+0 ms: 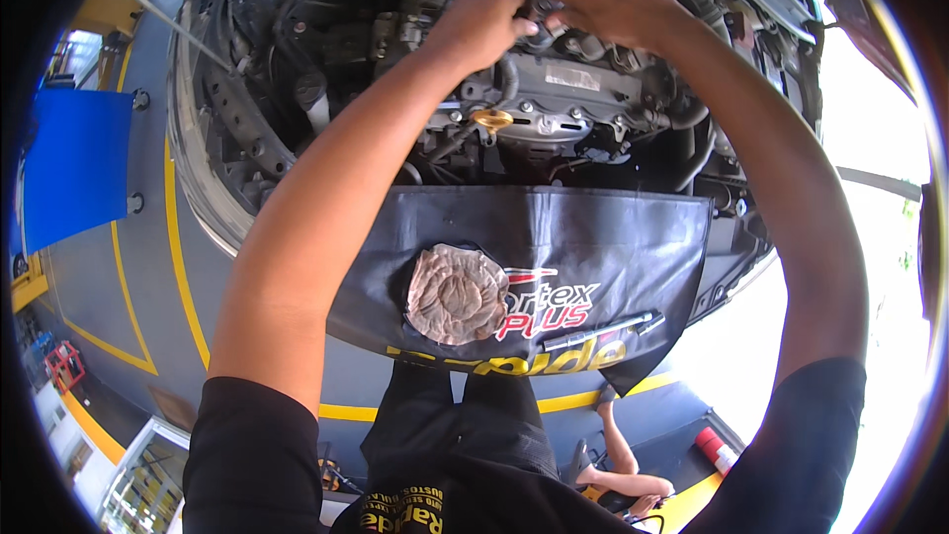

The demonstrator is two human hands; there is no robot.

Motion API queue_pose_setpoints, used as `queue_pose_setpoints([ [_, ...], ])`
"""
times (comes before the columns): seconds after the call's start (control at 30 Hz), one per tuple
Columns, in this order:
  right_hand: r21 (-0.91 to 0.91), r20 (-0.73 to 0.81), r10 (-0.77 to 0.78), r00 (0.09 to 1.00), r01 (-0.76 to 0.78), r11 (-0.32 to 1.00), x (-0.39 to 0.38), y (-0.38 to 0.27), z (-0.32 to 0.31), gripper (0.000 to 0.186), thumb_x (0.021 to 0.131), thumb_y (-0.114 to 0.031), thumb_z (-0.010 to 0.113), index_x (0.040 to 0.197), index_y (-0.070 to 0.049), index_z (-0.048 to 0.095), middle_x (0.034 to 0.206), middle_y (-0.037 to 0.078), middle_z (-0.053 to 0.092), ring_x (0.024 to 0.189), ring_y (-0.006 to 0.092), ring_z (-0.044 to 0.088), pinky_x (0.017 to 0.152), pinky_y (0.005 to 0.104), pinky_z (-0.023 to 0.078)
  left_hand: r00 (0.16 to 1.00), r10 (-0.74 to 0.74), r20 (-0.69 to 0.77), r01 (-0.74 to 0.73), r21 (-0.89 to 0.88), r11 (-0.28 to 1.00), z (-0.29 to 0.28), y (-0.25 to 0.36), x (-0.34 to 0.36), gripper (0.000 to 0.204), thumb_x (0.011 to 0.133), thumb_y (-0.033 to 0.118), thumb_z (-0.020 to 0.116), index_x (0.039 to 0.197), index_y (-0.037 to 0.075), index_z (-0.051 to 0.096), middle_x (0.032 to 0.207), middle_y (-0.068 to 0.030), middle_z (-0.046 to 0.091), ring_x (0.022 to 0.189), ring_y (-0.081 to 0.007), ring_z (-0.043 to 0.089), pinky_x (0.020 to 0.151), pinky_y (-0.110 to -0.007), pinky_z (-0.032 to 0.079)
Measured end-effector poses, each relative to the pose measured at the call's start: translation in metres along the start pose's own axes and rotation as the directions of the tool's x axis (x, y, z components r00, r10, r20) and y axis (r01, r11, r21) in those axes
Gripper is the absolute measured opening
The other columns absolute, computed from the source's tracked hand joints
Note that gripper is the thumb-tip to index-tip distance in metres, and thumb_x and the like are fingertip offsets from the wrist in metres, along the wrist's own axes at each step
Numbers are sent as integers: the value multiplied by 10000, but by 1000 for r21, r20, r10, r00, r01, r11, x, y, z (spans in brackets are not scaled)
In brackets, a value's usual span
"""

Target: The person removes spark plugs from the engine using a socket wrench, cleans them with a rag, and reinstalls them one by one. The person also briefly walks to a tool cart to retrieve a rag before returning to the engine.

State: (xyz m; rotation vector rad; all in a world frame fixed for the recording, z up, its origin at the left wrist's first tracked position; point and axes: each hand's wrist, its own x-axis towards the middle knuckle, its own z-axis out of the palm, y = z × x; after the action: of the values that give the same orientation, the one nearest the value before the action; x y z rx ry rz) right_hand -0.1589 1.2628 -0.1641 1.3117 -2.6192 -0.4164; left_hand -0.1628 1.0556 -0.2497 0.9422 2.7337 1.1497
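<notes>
Both my arms reach forward over a car's open engine bay. At the top middle of the engine (578,79), my left hand (482,25) has its fingers curled in, the thumb pointing right. My right hand (611,2) lies just to the right of it, fingers bent down among hoses and fittings. Whatever the fingertips grip is hidden behind the hands and too small to name. Nearer to me, a yellow dipstick handle (492,120) sticks up in front of the engine. A ribbed metal shield (549,129) lies beside it.
A black cover (643,227) drapes over the car's front edge. On it rest a crumpled, stained rag (457,295) and a slim pen-shaped tool (603,331). A blue wheeled cabinet (79,168) stands left. Another person's leg (621,445) and a red cylinder (714,450) appear lower right.
</notes>
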Motion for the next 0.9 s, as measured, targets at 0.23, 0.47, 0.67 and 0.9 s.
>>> queue_pose_setpoints([
  [0.23, 206, 65, 254, 965, -262, 943, -2, -26, 20, 431, 1001, -465, 539, 1341, -201, 527, 1133, 77, 666, 1101, 315, 630, 952, 473, 502, 995, 64, -76, -55, 106, 993, -6, 3, -6, 273, 858, 223, 750, 991, -8, 693, 939, -213, 697, 949, -411, 665, 814, -495, 509],
  [0.47, 250, 213, 365, 906, -411, 877, 3, -36, 6, 414, 996, -472, 545, 1309, -203, 522, 1089, 84, 683, 1075, 346, 648, 911, 493, 504, 994, 89, -66, -81, 117, 990, -4, -1, -4, 339, 874, 293, 760, 1013, -1, 665, 929, -216, 683, 931, -425, 648, 765, -492, 491],
  [0.67, 226, 360, 375, 855, -469, 854, 9, -35, 0, 393, 1008, -475, 521, 1282, -193, 510, 1119, 113, 679, 1064, 367, 648, 882, 503, 499, 994, 77, -72, -66, 153, 986, 3, -7, -4, 230, 894, 205, 713, 1015, 12, 688, 997, -223, 699, 975, -416, 664, 834, -506, 526],
  [0.9, 358, 219, 274, 936, -339, 870, 13, -36, -6, 490, 1036, -508, 495, 1334, -126, 568, 1161, 104, 699, 1034, 286, 690, 893, 431, 545, 978, -137, -161, 124, -85, 989, -45, 33, -48, 252, 944, 152, 675, 1169, 39, 678, 1028, -163, 729, 974, -286, 707, 848, -399, 535],
])
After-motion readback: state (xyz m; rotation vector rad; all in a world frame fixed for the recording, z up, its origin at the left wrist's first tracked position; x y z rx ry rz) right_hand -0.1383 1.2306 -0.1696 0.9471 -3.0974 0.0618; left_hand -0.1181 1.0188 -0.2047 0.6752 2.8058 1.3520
